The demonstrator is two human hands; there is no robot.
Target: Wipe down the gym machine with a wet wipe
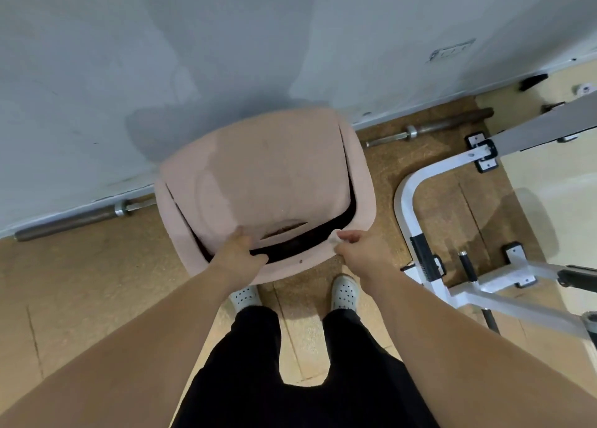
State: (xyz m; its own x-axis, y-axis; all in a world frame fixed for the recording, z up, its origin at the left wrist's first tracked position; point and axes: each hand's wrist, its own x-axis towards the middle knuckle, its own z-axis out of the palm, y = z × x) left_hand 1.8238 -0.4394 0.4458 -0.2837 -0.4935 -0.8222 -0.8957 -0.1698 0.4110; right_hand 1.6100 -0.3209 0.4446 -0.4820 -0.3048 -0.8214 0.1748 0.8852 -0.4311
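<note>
The left hand (240,253) rests on the near edge of the pink swing-lid bin (265,169); I cannot tell whether its fingers curl round the flap. The right hand (355,250) pinches a crumpled white wet wipe (336,236) at the bin's near rim. The white gym machine frame (407,208) stands to the right.

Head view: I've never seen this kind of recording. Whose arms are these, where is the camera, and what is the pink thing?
The camera sits on a person's head and looks down, so the arms, black trousers and white shoes are the wearer's. The pink thing is a swing-lid bin. The left hand rests on its flap; the right hand pinches a white wipe at the dark opening. A white gym machine frame stands right of it, a barbell along the wall.
</note>
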